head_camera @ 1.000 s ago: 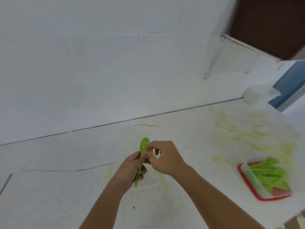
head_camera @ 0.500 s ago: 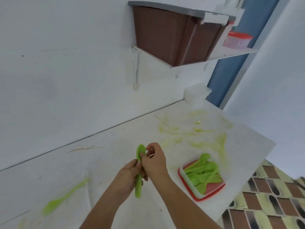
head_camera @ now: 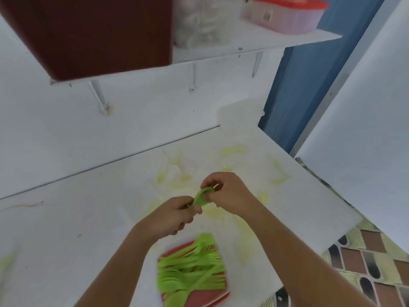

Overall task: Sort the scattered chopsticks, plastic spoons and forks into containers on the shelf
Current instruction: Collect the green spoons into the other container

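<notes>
Both hands hold one green plastic spoon above the white table. My left hand grips its lower end and my right hand pinches its upper end. Below the hands lies a red tray piled with several green plastic forks and spoons. Overhead, the white shelf carries a dark brown box, a clear container and a pinkish tub with a red lid. No chopsticks show.
A white box sits at the table's far corner by the blue door frame. Blurred green utensils lie scattered on the table behind the hands. The table edge runs along the right, with patterned floor beyond it.
The camera has swung right and up, so the shelf and tray sit nearer the centre. The spoon has turned from upright to slanted, with my right hand now at its upper end.
</notes>
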`<action>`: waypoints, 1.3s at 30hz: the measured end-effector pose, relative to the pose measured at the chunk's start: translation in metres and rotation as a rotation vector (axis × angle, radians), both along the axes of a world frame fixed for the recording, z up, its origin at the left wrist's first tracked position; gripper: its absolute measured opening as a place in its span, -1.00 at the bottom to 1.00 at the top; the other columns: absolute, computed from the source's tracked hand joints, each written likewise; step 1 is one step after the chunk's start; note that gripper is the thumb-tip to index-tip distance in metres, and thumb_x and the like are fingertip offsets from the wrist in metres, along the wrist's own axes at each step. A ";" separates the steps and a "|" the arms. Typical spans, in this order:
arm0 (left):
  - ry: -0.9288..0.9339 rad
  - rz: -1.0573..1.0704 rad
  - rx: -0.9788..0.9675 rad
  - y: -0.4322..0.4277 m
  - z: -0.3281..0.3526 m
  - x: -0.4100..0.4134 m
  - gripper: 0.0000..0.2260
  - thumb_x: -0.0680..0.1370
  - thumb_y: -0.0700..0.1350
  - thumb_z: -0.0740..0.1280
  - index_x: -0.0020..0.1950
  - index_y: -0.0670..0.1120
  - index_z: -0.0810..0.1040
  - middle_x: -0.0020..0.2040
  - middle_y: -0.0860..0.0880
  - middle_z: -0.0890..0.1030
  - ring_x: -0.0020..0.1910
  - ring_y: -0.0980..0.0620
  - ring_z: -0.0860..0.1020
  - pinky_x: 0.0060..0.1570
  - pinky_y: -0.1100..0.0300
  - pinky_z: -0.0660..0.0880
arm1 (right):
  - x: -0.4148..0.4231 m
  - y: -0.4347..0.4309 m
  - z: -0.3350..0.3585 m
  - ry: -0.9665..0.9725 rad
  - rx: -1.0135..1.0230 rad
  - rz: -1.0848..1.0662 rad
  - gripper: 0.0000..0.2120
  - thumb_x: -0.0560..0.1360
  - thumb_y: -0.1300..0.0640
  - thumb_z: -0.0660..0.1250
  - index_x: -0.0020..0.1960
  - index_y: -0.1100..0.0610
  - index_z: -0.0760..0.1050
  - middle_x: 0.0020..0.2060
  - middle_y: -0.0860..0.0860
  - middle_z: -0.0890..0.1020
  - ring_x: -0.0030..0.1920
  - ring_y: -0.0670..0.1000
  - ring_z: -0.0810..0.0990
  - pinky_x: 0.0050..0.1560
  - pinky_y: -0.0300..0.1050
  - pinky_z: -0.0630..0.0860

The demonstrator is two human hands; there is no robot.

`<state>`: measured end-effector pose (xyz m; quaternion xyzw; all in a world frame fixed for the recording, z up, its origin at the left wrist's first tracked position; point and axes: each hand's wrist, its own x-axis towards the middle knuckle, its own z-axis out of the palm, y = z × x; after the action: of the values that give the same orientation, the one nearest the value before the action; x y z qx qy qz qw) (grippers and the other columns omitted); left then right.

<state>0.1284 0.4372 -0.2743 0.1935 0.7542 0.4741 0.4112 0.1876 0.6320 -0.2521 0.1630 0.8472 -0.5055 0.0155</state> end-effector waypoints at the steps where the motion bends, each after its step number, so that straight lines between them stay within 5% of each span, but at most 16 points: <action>1: 0.097 -0.039 -0.049 -0.001 0.002 0.005 -0.76 0.61 0.05 0.36 0.05 -0.12 0.59 -0.33 0.05 0.47 -0.41 0.09 0.36 -0.41 0.19 0.30 | 0.007 0.006 -0.003 0.001 -0.014 0.010 -0.81 0.41 0.29 0.48 -0.14 -0.01 0.66 -0.35 -0.23 0.64 -0.38 -0.21 0.55 -0.30 -0.22 0.50; 6: 0.487 -0.041 -0.202 -0.049 -0.013 0.064 -0.95 0.59 0.04 0.43 0.02 0.10 0.66 -0.13 0.19 0.61 -0.14 0.26 0.56 -0.12 0.34 0.45 | 0.073 -0.014 -0.045 0.087 -0.026 0.072 -0.74 0.40 0.33 0.50 -0.15 -0.02 0.60 -0.26 -0.13 0.64 -0.26 -0.11 0.59 -0.15 -0.17 0.58; 9: 0.629 -0.097 -0.145 -0.075 -0.046 0.099 -0.87 0.54 0.02 0.46 0.07 0.06 0.69 -0.04 0.31 0.47 -0.04 0.35 0.48 -0.04 0.45 0.37 | 0.109 -0.040 -0.075 0.205 0.218 0.240 -0.76 0.38 0.29 0.42 -0.05 0.00 0.55 -0.16 -0.16 0.59 -0.14 -0.13 0.51 -0.08 -0.30 0.45; 11: 0.640 -0.104 -0.088 -0.079 -0.069 0.112 -0.80 0.51 0.02 0.46 0.11 0.04 0.70 -0.01 0.34 0.41 -0.03 0.37 0.45 -0.03 0.51 0.34 | 0.123 -0.045 -0.095 0.281 0.437 0.348 -0.78 0.36 0.24 0.35 -0.04 0.01 0.53 -0.14 -0.13 0.57 -0.13 -0.07 0.46 -0.05 -0.21 0.43; 15: 0.678 -0.094 -0.119 -0.073 -0.095 0.128 -0.68 0.47 0.01 0.39 0.22 0.05 0.65 0.07 0.20 0.47 0.06 0.18 0.49 0.08 0.19 0.50 | 0.134 -0.045 -0.110 0.237 0.636 0.405 -0.76 0.27 0.28 0.35 -0.18 0.01 0.40 -0.24 -0.10 0.48 -0.17 0.01 0.40 -0.22 -0.02 0.45; 21: 0.887 -0.096 -0.130 -0.078 -0.093 0.135 -0.72 0.39 0.09 0.37 0.06 0.06 0.62 0.03 0.13 0.52 0.09 0.03 0.46 0.05 0.10 0.46 | 0.132 -0.050 -0.101 0.057 0.770 0.408 -0.73 0.13 0.20 0.41 -0.21 0.00 0.46 -0.10 -0.08 0.35 -0.07 0.00 0.27 -0.17 -0.13 0.36; 25: 0.889 -0.046 -0.121 -0.087 -0.088 0.134 -0.88 0.37 0.02 0.41 -0.13 0.04 0.64 -0.15 0.13 0.59 -0.12 0.06 0.52 -0.14 0.10 0.51 | 0.130 -0.049 -0.092 -0.034 0.764 0.495 -0.84 0.32 0.01 0.42 -0.09 -0.08 0.64 -0.04 -0.13 0.34 0.01 -0.01 0.25 0.01 -0.14 0.46; 32: 0.875 -0.072 -0.205 -0.080 -0.075 0.121 -0.86 0.44 -0.06 0.34 -0.22 -0.08 0.66 -0.22 -0.01 0.62 -0.13 -0.05 0.55 -0.08 0.12 0.51 | 0.114 -0.052 -0.093 -0.134 0.842 0.508 -0.93 0.35 0.11 0.42 -0.29 -0.03 0.62 -0.17 -0.16 0.43 -0.05 -0.05 0.26 -0.10 -0.16 0.52; 35: 0.939 -0.125 -0.169 -0.079 -0.070 0.120 -0.94 0.37 -0.06 0.43 -0.22 -0.03 0.64 -0.24 0.03 0.61 -0.17 -0.02 0.54 -0.08 0.33 0.33 | 0.095 -0.054 -0.069 -0.176 0.697 0.502 -0.88 0.36 0.12 0.36 -0.31 -0.06 0.57 -0.25 -0.16 0.49 -0.13 -0.11 0.46 -0.18 -0.23 0.47; 39: 0.797 -0.181 -0.221 -0.079 -0.068 0.121 -0.87 0.49 -0.01 0.36 -0.10 -0.03 0.67 -0.11 0.02 0.62 -0.08 0.01 0.54 -0.14 0.10 0.49 | 0.059 -0.055 -0.059 -0.024 0.482 0.338 -0.73 0.47 0.12 0.50 -0.31 -0.13 0.50 -0.35 -0.11 0.51 -0.29 -0.11 0.49 -0.25 -0.23 0.40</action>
<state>0.2495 0.3584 -0.3422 0.3821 0.8804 0.2403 0.1456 0.2469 0.5772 -0.3109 0.0243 0.9578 -0.2777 0.0704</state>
